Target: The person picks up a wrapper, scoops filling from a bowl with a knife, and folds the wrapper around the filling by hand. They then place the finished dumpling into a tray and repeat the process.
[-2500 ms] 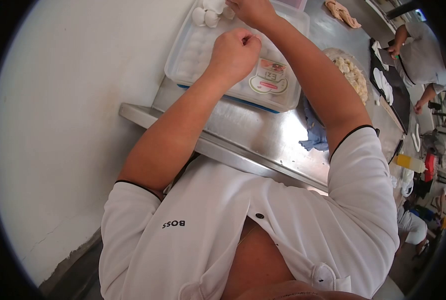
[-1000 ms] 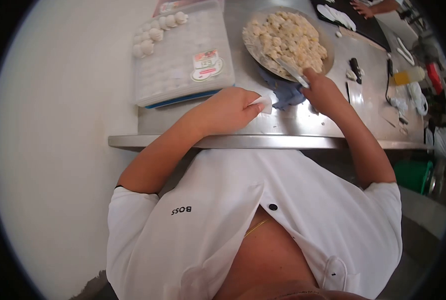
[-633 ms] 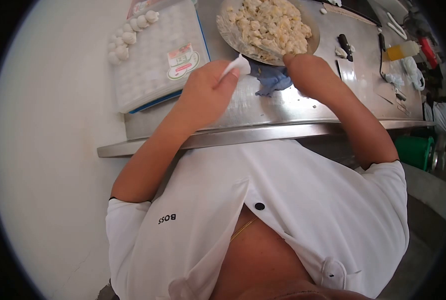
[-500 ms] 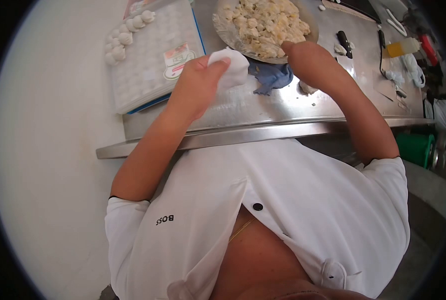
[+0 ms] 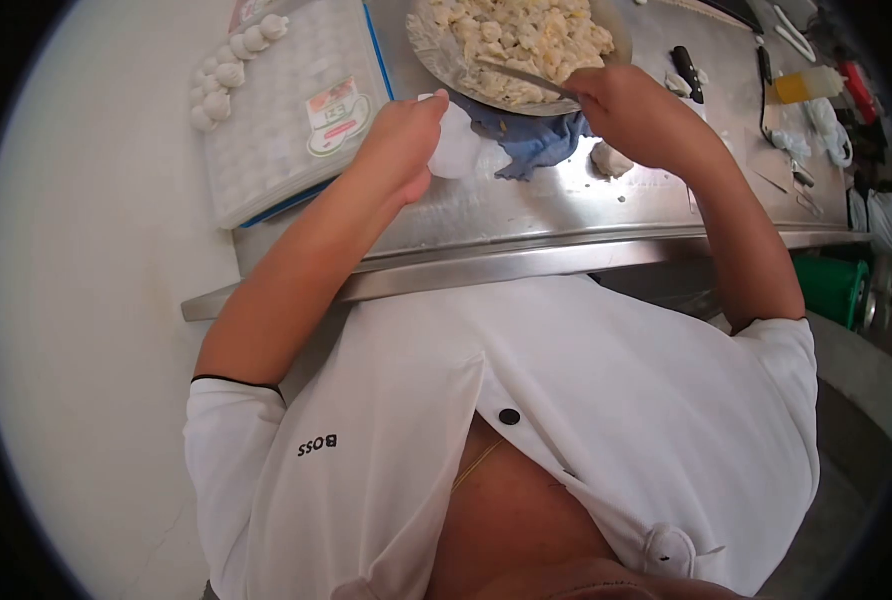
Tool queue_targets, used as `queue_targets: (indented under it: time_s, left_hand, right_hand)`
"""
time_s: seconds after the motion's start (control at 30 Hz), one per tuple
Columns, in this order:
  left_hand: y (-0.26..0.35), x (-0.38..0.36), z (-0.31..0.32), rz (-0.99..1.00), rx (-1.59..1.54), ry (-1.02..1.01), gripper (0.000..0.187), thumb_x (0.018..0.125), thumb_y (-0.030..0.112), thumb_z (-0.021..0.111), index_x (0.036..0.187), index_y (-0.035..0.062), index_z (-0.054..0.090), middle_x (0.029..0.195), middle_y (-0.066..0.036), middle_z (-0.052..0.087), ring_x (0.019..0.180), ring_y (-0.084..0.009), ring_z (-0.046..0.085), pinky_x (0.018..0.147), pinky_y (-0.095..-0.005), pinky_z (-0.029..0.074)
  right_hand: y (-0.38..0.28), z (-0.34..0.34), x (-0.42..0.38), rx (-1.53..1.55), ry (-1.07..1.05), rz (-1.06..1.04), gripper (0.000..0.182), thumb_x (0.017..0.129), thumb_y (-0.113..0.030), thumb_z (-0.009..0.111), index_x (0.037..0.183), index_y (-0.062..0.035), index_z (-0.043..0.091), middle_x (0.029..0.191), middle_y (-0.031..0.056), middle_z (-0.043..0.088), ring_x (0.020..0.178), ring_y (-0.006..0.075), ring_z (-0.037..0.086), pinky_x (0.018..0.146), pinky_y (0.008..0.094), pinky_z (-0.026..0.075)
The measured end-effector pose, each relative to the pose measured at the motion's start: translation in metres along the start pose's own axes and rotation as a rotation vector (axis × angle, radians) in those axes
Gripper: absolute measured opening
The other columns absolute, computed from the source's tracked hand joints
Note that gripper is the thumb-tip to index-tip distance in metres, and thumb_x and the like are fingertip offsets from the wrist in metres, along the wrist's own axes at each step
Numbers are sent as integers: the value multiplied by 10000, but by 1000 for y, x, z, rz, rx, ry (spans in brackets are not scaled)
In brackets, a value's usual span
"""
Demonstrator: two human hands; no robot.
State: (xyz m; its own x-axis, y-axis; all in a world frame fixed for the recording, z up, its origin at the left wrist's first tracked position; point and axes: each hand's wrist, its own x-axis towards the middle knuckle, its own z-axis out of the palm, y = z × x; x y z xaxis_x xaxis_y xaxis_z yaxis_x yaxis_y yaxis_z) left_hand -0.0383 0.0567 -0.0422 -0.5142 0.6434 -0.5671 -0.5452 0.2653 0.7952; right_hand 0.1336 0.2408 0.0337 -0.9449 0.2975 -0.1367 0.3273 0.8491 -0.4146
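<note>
We see a brushed-metal table with a raised front edge; on it, towards our left, sits a translucent lidded container with a blue base; a wide metal bowl stands near it, a crumpled blue cloth against its near side; we also find a pale lump, scattered crumbs, a black-handled tool and a yellow-filled bottle.

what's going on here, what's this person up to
A person has a thin, white round sheet in the left hand and a narrow blade in the right hand. The blade is at a chunky, pale mix in a wide bowl. No mix shows on the visible part of the sheet. To the left, small white folded pieces sit in a cluster along the edge of a plastic container.
</note>
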Motion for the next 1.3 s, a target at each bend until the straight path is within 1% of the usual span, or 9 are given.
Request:
queue_targets:
  time_s: [0.33, 0.4, 0.53, 0.6, 0.87, 0.93, 1.03, 1.23, 1.3]
  left_hand:
    - [12, 6, 16, -28, 340, 195, 420, 988, 355, 433, 904, -38, 556, 638, -76, 489, 431, -162, 359, 364, -382, 231]
    - [-1, 23, 11, 27, 205, 179, 412, 988, 349, 432, 900, -34, 557, 637, -81, 491, 403, -157, 361, 346, -372, 219]
    - [23, -1, 30, -37, 303, 227, 415, 990, 350, 428, 894, -33, 555, 637, -85, 493, 397, -158, 370, 342, -371, 223]
    - [24, -1, 30, -67, 351, 237, 419, 991, 351, 425, 909, -39, 555, 631, -90, 493, 396, -157, 371, 340, -376, 220]
    - [-6, 39, 10, 56, 140, 223, 424, 990, 339, 436, 939, -65, 553, 691, -115, 519, 438, -166, 419, 346, -367, 235]
    - [-8, 41, 12, 68, 102, 224, 422, 989, 335, 441, 935, -69, 550, 704, -117, 525, 447, -166, 427, 348, -365, 239]
    - [-9, 46, 12, 107, -40, 238, 414, 988, 330, 444, 942, -68, 547, 702, -106, 528, 434, -160, 415, 343, -365, 227]
    - [-4, 57, 9, 98, -13, 227, 386, 987, 309, 444, 949, -59, 551, 702, -86, 531, 460, -156, 439, 343, -371, 237]
    - [-8, 68, 5, 96, -63, 192, 376, 980, 285, 447, 1016, -77, 541, 811, -124, 579, 591, -207, 558, 418, -390, 385]
  right_hand:
    - [10, 1, 0, 80, -123, -14, 237, 896, -85, 504, 1049, 19, 652, 787, 228, 635, 718, 367, 622, 725, 409, 503]
    - [5, -11, -7, 210, -148, 168, 249, 894, -81, 508, 1071, 19, 653, 784, 225, 633, 698, 344, 612, 720, 396, 502]
    - [8, -4, -16, 46, -88, 139, 267, 893, -69, 499, 1093, 32, 645, 797, 234, 636, 708, 344, 619, 725, 394, 502]
    - [7, 6, -20, 133, -95, 51, 210, 888, -88, 477, 930, 37, 640, 807, 271, 637, 759, 411, 636, 753, 448, 512]
    - [9, 18, -8, 254, -36, 110, 244, 897, -88, 474, 1025, 27, 647, 809, 276, 643, 771, 404, 648, 758, 443, 517]
    - [16, 27, -4, 237, -87, 188, 304, 899, -50, 484, 1157, 50, 610, 784, 222, 645, 687, 283, 634, 708, 363, 511]
    - [27, 47, -4, 156, 5, 3, 306, 907, -53, 478, 1161, 52, 612, 808, 217, 651, 686, 276, 628, 709, 356, 509]
    - [15, 43, -13, 317, -69, 47, 320, 923, -61, 466, 1197, 43, 593, 732, 141, 608, 660, 212, 573, 689, 340, 499]
    - [20, 50, -19, 350, -62, 33, 325, 925, -60, 462, 1208, 41, 585, 719, 121, 592, 664, 199, 563, 678, 335, 494]
